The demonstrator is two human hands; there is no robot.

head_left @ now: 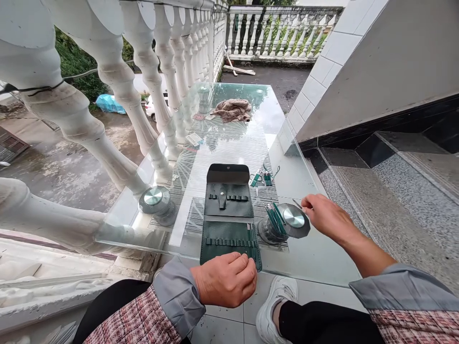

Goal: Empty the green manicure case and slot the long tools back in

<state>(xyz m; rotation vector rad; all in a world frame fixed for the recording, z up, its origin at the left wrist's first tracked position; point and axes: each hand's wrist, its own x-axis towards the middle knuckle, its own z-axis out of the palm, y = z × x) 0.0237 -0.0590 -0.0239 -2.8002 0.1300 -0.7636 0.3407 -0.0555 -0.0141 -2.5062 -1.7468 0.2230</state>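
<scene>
An unfolded dark green case (228, 229) lies on the glass table, with rows of elastic loops and a slim tool in the loops at its lower right. My left hand (229, 279) is closed at the case's near edge; what its fingers hold, if anything, is hidden. Right of the case, several green-handled tools (275, 219) lie in a bunch beside a round metal disc (294, 217). My right hand (322, 212) pinches a thin metal tool (297, 204) just above the disc's right side. More small green tools (261, 178) lie beyond the case's right edge.
A crumpled brown cloth (233, 110) lies toward the table's far end, and a small card (194, 139) at its left. Another metal disc (154, 196) is left of the case. White balusters (147, 71) line the left; stone steps (380, 191) rise at right.
</scene>
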